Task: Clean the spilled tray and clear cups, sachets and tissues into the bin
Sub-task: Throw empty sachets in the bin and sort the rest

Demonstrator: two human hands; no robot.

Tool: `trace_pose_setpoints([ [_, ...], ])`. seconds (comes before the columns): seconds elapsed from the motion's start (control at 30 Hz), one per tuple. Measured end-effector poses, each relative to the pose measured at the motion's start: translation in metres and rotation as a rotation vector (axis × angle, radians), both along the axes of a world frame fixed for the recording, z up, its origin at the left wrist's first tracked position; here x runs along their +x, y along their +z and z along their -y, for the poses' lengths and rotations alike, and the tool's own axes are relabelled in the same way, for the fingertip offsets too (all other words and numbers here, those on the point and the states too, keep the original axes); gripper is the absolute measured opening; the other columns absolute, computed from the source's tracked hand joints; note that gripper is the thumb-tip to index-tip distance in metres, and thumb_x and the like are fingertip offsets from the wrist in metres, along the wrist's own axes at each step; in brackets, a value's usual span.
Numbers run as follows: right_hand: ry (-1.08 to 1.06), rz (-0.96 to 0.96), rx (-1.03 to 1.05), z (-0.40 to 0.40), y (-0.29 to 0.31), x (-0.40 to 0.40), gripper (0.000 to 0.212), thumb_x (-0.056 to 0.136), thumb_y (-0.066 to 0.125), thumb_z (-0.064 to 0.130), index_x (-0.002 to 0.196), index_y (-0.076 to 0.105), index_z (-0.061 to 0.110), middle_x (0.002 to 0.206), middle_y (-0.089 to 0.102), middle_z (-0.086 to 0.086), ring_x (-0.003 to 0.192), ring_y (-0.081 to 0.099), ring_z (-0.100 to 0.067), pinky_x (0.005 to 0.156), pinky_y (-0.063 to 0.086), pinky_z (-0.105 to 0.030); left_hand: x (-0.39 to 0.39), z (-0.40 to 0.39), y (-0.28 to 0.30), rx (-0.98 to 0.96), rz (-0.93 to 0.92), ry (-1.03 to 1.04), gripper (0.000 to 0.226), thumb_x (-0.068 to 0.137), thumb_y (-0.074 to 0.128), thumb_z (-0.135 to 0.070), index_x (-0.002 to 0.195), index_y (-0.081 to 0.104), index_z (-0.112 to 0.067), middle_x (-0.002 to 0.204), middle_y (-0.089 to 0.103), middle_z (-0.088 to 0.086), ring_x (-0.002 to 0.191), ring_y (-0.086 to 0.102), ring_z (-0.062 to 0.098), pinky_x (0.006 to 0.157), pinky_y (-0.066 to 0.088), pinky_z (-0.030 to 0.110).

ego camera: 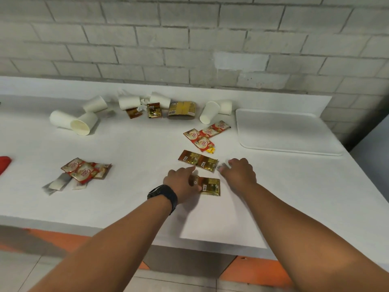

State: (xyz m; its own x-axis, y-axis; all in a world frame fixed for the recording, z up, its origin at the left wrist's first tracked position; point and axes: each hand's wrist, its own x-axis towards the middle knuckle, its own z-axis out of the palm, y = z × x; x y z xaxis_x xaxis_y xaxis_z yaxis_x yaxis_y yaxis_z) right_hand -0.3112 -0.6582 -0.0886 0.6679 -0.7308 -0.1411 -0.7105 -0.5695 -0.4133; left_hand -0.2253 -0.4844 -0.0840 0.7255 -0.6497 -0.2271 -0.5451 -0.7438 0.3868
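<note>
Item: gold sachet (209, 186), flat on the counter (126, 148) near its front edge, long axis running left to right.
Left hand (182, 182): the nearer one; fingers spread, lying on the sachet's left end, not closed round it.
Right hand (240, 170): just right of the sachet and slightly beyond it, fingers loosely curled; something small and pale sits at the fingertips, possibly pinched, too blurred to tell.
Sachet pair (197, 160): just beyond, between both hands.
Tray (284, 131): far right, bare.
</note>
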Motion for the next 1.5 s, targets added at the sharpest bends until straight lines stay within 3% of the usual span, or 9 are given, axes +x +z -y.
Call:
trace_pose_setpoints([
  [0.23, -0.017, 0.032, 0.014, -0.010, 0.001, -0.009, 0.035, 0.082, 0.068, 0.038, 0.107, 0.065, 0.014, 0.108, 0.063, -0.008, 0.099, 0.061, -0.028, 0.077, 0.048, -0.032, 0.006, -0.013, -0.001, 0.107, 0.058, 0.008, 0.052, 0.074, 0.066, -0.056, 0.121, 0.058, -0.034, 0.114, 0.059, -0.003, 0.108, 0.050, 0.021, 0.087, 0.048, 0.036],
  [0.4, -0.103, 0.277, 0.253, -0.030, 0.000, -0.021, 0.025, 0.077, 0.076, 0.033, 0.081, 0.055, 0.020, 0.092, 0.063, 0.000, 0.091, 0.062, -0.024, 0.067, 0.041, -0.028, 0.003, -0.026, 0.005, -0.067, -0.052, 0.101, 0.027, 0.085, 0.060, -0.047, 0.100, 0.068, -0.026, 0.098, 0.066, -0.002, 0.089, 0.060, 0.017, 0.077, 0.054, 0.032],
  [0.63, -0.183, 0.398, 0.276, -0.065, 0.014, -0.058, 0.015, 0.081, 0.073, 0.028, 0.083, 0.062, 0.018, 0.083, 0.059, 0.008, 0.075, 0.056, -0.011, 0.053, 0.036, -0.017, -0.028, -0.051, 0.021, -0.307, -0.204, 0.022, 0.016, 0.090, 0.060, -0.032, 0.085, 0.063, -0.017, 0.086, 0.065, -0.002, 0.077, 0.057, 0.013, 0.062, 0.044, 0.025],
  [0.73, -0.236, 0.486, 0.329, -0.080, 0.012, -0.084, 0.003, 0.083, 0.069, 0.016, 0.084, 0.065, 0.015, 0.085, 0.063, 0.003, 0.077, 0.060, -0.016, 0.053, 0.040, -0.018, -0.049, -0.058, 0.022, -0.409, -0.274, 0.003, 0.016, 0.088, 0.062, -0.031, 0.081, 0.061, -0.017, 0.085, 0.066, -0.002, 0.080, 0.060, 0.016, 0.067, 0.047, 0.028],
  [0.87, -0.331, 0.614, 0.432, -0.097, 0.004, -0.130, 0.005, 0.084, 0.067, 0.007, 0.089, 0.066, 0.007, 0.079, 0.061, 0.003, 0.067, 0.056, -0.008, 0.042, 0.037, -0.006, -0.087, -0.060, 0.019, -0.477, -0.413, -0.058, 0.018, 0.087, 0.063, -0.036, 0.075, 0.059, -0.023, 0.086, 0.068, -0.003, 0.088, 0.064, 0.020, 0.084, 0.055, 0.043],
  [1.03, -0.472, 0.696, 0.457, -0.100, -0.017, -0.194, 0.008, 0.082, 0.072, 0.012, 0.079, 0.064, 0.015, 0.077, 0.064, 0.000, 0.071, 0.058, -0.016, 0.061, 0.044, -0.027, -0.140, -0.045, 0.018, -0.484, -0.414, -0.195, 0.022, 0.087, 0.064, -0.037, 0.073, 0.058, -0.022, 0.082, 0.067, 0.001, 0.078, 0.061, 0.019, 0.068, 0.047, 0.028],
  [1.2, -0.582, 0.700, 0.447, -0.092, -0.031, -0.266, 0.010, 0.081, 0.073, 0.016, 0.086, 0.068, 0.009, 0.077, 0.065, -0.001, 0.066, 0.057, -0.013, 0.058, 0.043, -0.027, -0.198, -0.022, 0.006, -0.453, -0.425, -0.288, 0.022, 0.086, 0.065, -0.036, 0.080, 0.061, -0.016, 0.084, 0.069, 0.001, 0.076, 0.060, 0.014, 0.062, 0.044, 0.024],
  [1.37, -0.734, 0.647, 0.509, -0.077, -0.054, -0.360, 0.017, 0.083, 0.072, 0.012, 0.073, 0.061, 0.019, 0.069, 0.060, -0.001, 0.056, 0.050, -0.014, 0.055, 0.041, -0.028, -0.263, 0.009, -0.017, -0.334, -0.453, -0.393, 0.017, 0.087, 0.063, -0.035, 0.081, 0.056, -0.021, 0.083, 0.066, -0.004, 0.067, 0.055, 0.010, 0.056, 0.041, 0.026],
  [1.5, -0.872, 0.510, 0.521, -0.068, -0.087, -0.424, 0.023, 0.081, 0.071, 0.005, 0.067, 0.062, 0.020, 0.074, 0.062, -0.007, 0.066, 0.056, -0.021, 0.062, 0.048, -0.033, -0.303, 0.025, -0.041, -0.251, -0.442, -0.399, 0.014, 0.087, 0.062, -0.039, 0.083, 0.059, -0.026, 0.089, 0.067, -0.010, 0.083, 0.060, 0.008, 0.064, 0.041, 0.024],
])
